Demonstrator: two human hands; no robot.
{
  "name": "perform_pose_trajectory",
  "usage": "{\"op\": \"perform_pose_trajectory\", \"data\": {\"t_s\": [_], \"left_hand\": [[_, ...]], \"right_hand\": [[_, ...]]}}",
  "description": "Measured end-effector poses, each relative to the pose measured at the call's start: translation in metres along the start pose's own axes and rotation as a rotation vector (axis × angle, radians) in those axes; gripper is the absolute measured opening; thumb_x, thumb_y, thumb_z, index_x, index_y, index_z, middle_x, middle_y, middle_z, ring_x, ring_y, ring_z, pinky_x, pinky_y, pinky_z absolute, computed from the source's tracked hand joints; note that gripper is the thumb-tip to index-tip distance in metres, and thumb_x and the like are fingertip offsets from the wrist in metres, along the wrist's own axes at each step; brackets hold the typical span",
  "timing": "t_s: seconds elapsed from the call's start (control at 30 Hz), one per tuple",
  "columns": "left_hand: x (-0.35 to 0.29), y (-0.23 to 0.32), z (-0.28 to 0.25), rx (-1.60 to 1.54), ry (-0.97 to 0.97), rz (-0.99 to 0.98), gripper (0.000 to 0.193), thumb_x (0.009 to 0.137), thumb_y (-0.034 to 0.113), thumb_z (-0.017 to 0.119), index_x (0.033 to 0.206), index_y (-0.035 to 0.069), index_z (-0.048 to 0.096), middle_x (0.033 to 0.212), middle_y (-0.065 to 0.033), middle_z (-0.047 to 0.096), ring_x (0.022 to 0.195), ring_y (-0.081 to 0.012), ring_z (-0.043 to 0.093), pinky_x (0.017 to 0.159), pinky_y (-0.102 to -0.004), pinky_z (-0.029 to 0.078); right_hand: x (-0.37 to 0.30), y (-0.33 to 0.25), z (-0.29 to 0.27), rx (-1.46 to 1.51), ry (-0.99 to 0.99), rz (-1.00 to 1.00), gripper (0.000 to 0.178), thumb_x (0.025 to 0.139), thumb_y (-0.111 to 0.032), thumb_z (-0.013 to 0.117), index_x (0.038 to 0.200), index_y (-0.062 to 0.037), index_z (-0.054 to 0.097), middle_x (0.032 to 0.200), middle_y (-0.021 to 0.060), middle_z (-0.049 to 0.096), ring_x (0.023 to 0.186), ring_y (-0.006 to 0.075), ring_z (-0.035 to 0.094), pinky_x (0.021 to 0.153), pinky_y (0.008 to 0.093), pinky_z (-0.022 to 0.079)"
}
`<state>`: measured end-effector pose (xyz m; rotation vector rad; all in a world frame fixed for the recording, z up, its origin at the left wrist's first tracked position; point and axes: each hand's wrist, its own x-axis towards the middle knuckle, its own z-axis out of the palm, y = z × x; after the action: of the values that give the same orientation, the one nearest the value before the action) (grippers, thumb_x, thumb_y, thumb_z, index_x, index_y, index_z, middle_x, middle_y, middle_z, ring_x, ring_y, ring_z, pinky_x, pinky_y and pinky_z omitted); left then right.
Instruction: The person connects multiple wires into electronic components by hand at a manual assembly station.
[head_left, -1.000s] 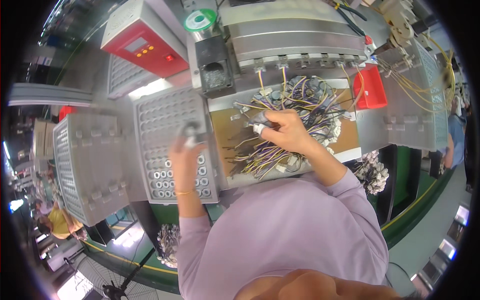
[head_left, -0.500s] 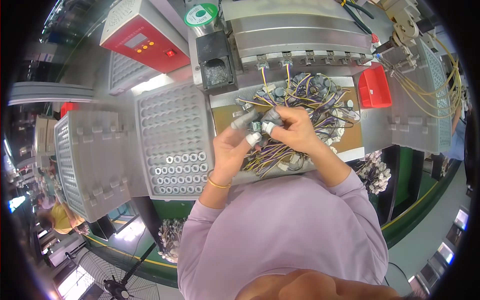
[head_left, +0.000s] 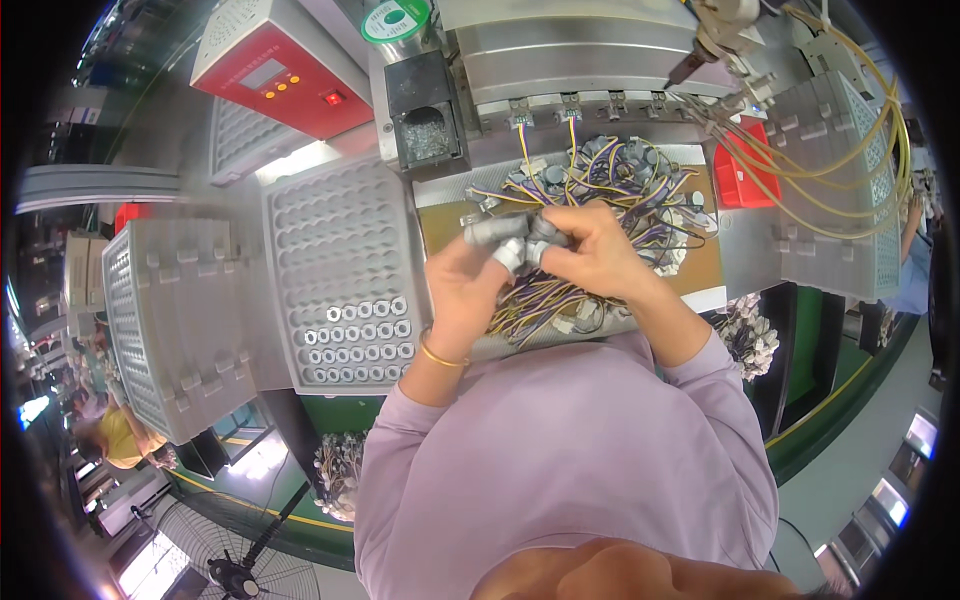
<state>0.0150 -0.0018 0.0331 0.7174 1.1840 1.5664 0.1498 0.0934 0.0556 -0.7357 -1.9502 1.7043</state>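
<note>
My left hand (head_left: 466, 290) and my right hand (head_left: 604, 258) meet over the near side of a heap of wired parts, with grey and white covers on several fingertips. Thumbs and fingers of both are pinched together at one spot, and what lies between them is hidden. Yellow, purple and dark wires (head_left: 545, 305) with small white connectors spread below and behind the hands. Beyond them, two small green boards (head_left: 521, 112) sit in a metal clamp rail (head_left: 645, 108), their wires hanging toward me.
At left lies a grey moulded tray (head_left: 340, 250) with rows of metal-ringed parts in its near end. A red control box (head_left: 290, 85), solder spool (head_left: 395, 22) and black holder (head_left: 425, 90) stand behind. A soldering tip (head_left: 685, 70) and red bin (head_left: 745, 170) are at right.
The soldering head has swung left over the rail's right end. My fingers have closed in, covering the small green piece seen between them before. The whole view has shifted slightly.
</note>
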Motion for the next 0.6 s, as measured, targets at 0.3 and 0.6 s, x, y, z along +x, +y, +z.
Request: {"op": "perform_pose_trajectory", "data": {"t_s": [0.3,0.6], "left_hand": [[0.015,-0.004,0.02,-0.244,-0.13,-0.084,0.032,0.081,0.004,0.054,0.113,0.002,0.05,0.101,-0.0101,0.056,0.068,-0.015,0.057,0.055,-0.0236,0.047],[0.018,-0.057,0.011,0.626,-0.342,0.18,0.052,0.074,0.011,0.064,0.122,0.006,0.044,0.114,-0.0098,0.051,0.085,-0.0141,0.055,0.075,-0.0262,0.046]], "right_hand": [[0.0,0.022,-0.015,0.129,0.016,0.08,0.01,0.079,-0.005,0.053,0.086,0.001,0.057,0.069,0.0012,0.058,0.064,0.0054,0.053,0.054,0.0195,0.041],[0.02,0.063,-0.059,0.394,0.851,-0.08,0.011,0.076,-0.007,0.055,0.067,-0.0045,0.048,0.06,0.0004,0.049,0.051,0.0059,0.045,0.044,0.0196,0.035]]}}
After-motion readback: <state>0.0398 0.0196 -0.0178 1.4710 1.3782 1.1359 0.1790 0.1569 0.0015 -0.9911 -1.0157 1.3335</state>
